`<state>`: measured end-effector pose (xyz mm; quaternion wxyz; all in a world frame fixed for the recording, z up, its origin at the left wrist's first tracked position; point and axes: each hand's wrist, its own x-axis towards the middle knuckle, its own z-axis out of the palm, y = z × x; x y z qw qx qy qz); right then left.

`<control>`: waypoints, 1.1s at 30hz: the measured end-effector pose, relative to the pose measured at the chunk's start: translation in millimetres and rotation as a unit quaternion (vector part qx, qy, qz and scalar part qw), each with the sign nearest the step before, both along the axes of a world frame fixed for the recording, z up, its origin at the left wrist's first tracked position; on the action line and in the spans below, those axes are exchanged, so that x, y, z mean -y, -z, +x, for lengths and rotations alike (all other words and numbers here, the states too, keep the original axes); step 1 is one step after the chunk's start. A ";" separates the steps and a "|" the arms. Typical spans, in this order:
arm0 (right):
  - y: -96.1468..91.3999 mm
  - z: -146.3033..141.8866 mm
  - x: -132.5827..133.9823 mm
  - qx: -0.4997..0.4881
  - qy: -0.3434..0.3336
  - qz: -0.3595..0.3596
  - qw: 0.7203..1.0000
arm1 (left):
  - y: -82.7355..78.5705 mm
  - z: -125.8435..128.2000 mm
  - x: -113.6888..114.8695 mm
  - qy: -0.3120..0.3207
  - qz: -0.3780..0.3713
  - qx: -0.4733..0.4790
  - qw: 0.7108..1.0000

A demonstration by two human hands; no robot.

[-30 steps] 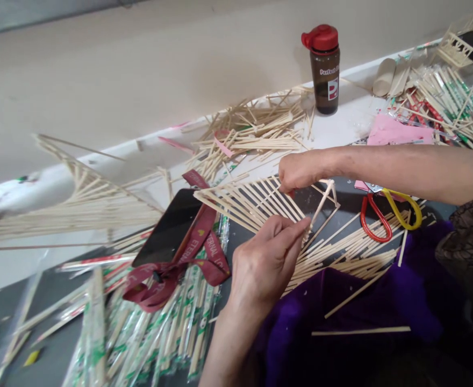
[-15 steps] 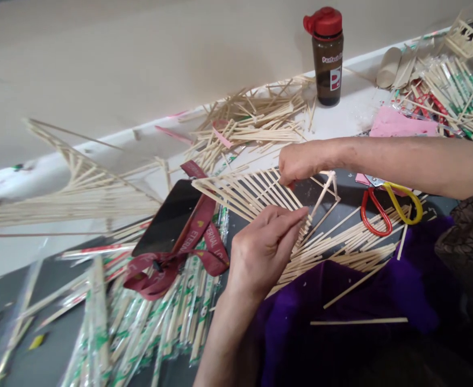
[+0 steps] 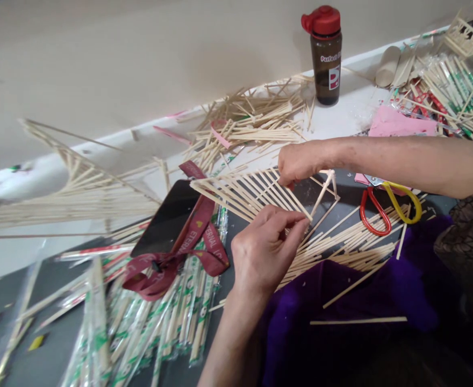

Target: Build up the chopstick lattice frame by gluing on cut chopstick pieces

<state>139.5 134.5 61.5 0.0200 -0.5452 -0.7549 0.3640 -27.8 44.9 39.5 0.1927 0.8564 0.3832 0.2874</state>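
Observation:
A frame of pale wooden sticks (image 3: 236,196), set side by side like a ladder, lies across the middle of the head view. My left hand (image 3: 266,250) is closed at its near edge, thumb and forefinger pinching around a stick end. Over the far edge, my right hand (image 3: 299,164) is curled in a fist-like grip on the frame; its fingertips are mostly hidden. To the right, a triangular corner of joined sticks (image 3: 331,180) rises from the frame. Loose wooden sticks (image 3: 353,247) lie just beyond my left hand.
Scissors (image 3: 375,212) with red and yellow handles lie right of the frame. A phone (image 3: 166,217) with a maroon lanyard (image 3: 196,244) rests on wrapped chopsticks (image 3: 172,317). A bottle (image 3: 325,56) stands by the wall. A larger stick structure (image 3: 67,199) sits left; purple cloth (image 3: 341,290) covers the lap.
My left fingertips have curled in and shifted slightly, so the end of a stick shows beside them. My right hand stays in place on the frame.

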 end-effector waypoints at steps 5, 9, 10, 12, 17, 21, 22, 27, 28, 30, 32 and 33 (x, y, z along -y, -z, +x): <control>2.9 -0.7 -1.9 -0.003 0.010 -0.003 1.000 | 0.0 0.7 -0.4 -0.005 -0.007 -0.002 1.000; 4.2 -1.0 -2.0 0.003 0.009 0.002 1.000 | -0.2 0.5 -0.4 -0.007 -0.004 -0.010 1.000; 4.4 -0.9 -1.9 0.001 0.009 0.001 1.000 | -0.3 0.6 -0.3 -0.006 -0.003 -0.012 1.000; 4.7 -0.4 -1.5 -0.013 0.013 -0.002 1.000 | -0.5 1.0 0.0 -0.005 -0.003 -0.015 1.000; 5.9 0.8 -1.5 -0.032 0.014 -0.007 0.999 | -1.5 1.9 1.6 -0.009 0.003 -0.021 1.000; 5.9 1.3 -2.3 -0.018 -0.005 0.000 1.000 | -2.1 2.4 2.8 -0.008 0.007 -0.014 1.000; 5.7 1.4 -2.5 -0.016 -0.008 0.001 1.000 | -2.1 2.5 2.9 -0.007 0.008 -0.011 1.000; 4.2 2.5 -3.1 -0.026 -0.021 -0.011 0.999 | -1.8 2.6 2.5 -0.003 0.009 -0.010 1.000; 3.7 2.6 -3.0 -0.025 -0.021 -0.013 0.999 | -1.7 2.4 2.4 -0.003 0.008 -0.011 1.000; 1.9 2.5 -2.5 -0.014 -0.020 -0.010 1.000 | -1.4 2.0 2.3 -0.002 0.005 -0.013 1.000; -1.7 2.2 -1.0 0.005 -0.018 -0.001 1.000 | -1.0 2.0 2.5 -0.002 0.002 -0.011 1.000; -4.2 2.0 0.1 0.014 -0.014 0.003 1.000 | -0.9 2.1 2.7 -0.002 0.001 -0.010 1.000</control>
